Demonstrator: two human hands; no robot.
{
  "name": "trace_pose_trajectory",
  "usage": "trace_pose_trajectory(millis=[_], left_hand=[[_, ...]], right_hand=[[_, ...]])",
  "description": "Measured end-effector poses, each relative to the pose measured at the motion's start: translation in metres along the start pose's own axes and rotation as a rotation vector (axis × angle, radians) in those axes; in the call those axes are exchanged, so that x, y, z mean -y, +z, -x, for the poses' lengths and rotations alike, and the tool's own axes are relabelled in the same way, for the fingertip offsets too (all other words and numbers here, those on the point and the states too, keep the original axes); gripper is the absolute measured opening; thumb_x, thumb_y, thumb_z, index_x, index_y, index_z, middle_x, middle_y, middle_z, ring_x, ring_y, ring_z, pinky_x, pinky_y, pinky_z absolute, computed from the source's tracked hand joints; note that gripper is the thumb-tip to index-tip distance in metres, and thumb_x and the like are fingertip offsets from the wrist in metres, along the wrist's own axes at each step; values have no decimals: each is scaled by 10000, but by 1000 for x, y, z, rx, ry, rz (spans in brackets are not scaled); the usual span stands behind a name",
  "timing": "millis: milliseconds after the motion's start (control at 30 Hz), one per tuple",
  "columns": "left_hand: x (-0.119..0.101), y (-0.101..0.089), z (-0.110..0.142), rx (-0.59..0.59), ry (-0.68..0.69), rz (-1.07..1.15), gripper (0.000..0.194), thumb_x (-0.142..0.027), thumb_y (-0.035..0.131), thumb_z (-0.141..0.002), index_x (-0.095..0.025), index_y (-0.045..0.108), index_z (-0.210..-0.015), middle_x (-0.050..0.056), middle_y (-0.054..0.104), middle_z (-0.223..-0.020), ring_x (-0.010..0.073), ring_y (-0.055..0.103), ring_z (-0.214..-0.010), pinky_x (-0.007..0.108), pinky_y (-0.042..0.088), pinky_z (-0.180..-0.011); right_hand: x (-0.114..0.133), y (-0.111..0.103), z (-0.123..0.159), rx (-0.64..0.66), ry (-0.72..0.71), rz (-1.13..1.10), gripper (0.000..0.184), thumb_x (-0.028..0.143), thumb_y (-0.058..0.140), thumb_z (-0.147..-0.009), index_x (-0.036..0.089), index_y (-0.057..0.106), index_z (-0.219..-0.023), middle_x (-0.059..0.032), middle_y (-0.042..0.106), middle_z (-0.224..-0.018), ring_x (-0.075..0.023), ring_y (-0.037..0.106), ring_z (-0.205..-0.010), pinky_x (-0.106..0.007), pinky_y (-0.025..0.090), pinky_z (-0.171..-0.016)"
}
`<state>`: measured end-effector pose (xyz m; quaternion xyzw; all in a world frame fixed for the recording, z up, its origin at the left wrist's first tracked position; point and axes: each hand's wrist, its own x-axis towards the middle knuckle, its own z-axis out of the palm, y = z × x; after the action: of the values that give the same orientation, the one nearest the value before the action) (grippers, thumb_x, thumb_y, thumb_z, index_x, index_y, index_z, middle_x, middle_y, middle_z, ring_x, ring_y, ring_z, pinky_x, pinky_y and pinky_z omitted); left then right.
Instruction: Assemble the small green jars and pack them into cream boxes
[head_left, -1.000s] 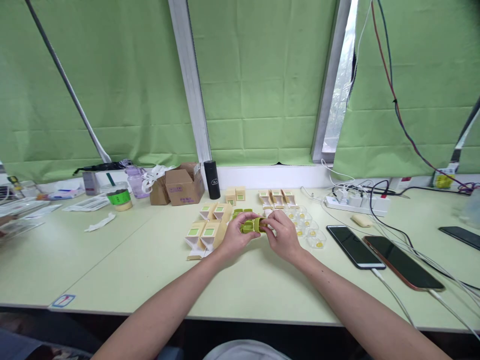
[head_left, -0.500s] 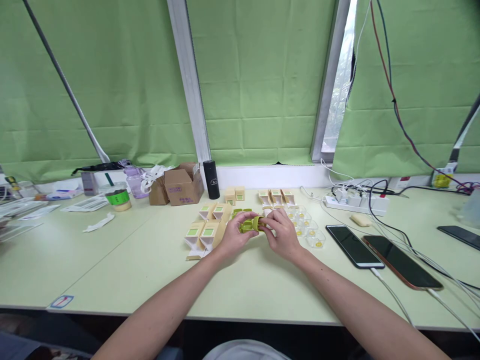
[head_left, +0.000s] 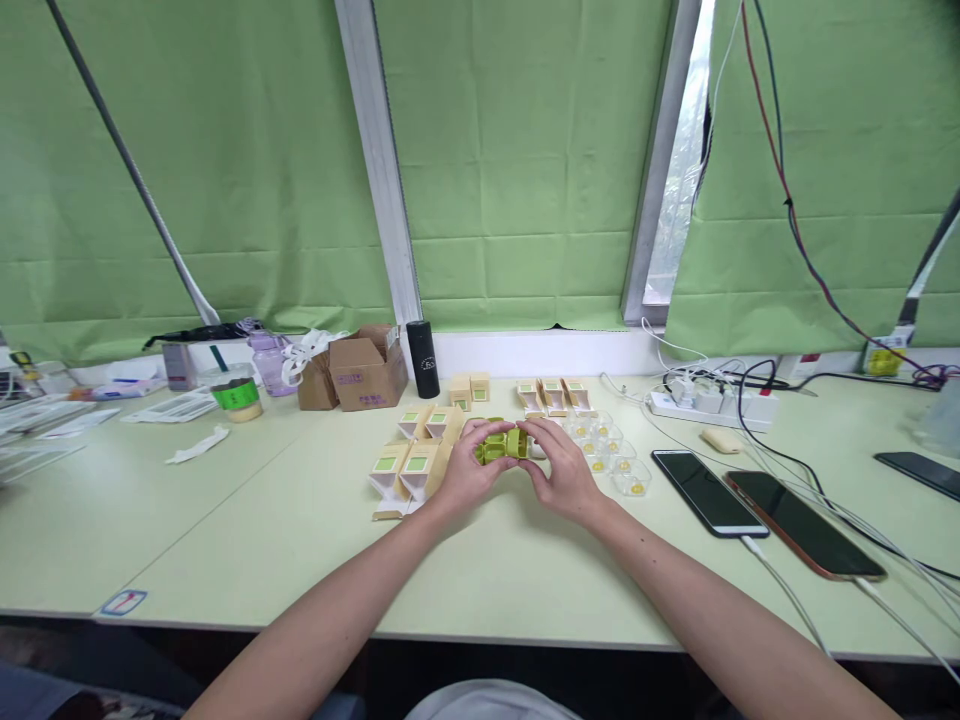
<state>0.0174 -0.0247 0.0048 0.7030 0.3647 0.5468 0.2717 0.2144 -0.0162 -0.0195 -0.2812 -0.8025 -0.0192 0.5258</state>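
Note:
My left hand (head_left: 471, 468) is closed around a green plastic piece with a round, cup-like end (head_left: 512, 444), holding it on its side above the table. My right hand (head_left: 561, 468) curves around the right end of this piece, with thumb and fingertips at its rim. Something white shows between the right fingers, but I cannot tell whether it is held. To the left of my hands stand several open cardboard boxes (head_left: 417, 465) with green squares. Clear plastic trays (head_left: 633, 478) with yellow bits inside lie just right of my right hand. Other green pieces behind my left hand are mostly hidden.
Three open small boxes (head_left: 553, 395) and two closed ones (head_left: 470, 388) stand farther back. A black bottle (head_left: 423, 360) is beside a brown carton (head_left: 367, 370). On the right lie phones (head_left: 709, 492) with cables and a power strip (head_left: 712, 408).
My right fingers have drawn back from inside the green piece's round end and now spread wider around its rim. The left hand keeps its hold, and the end's opening shows more.

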Motion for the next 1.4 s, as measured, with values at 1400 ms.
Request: trace_pose_trajectory(millis=[1400], left_hand=[[10, 4, -6, -1, -78, -13, 268, -430, 718, -904, -168, 692, -852, 36, 651, -797, 179, 629, -760, 314, 532, -743]], right_hand=[[-5, 5, -1, -53, 60, -145, 485, 109, 647, -862, 264, 588, -1318, -115, 708, -1248, -302, 683, -1178, -495, 606, -990]])
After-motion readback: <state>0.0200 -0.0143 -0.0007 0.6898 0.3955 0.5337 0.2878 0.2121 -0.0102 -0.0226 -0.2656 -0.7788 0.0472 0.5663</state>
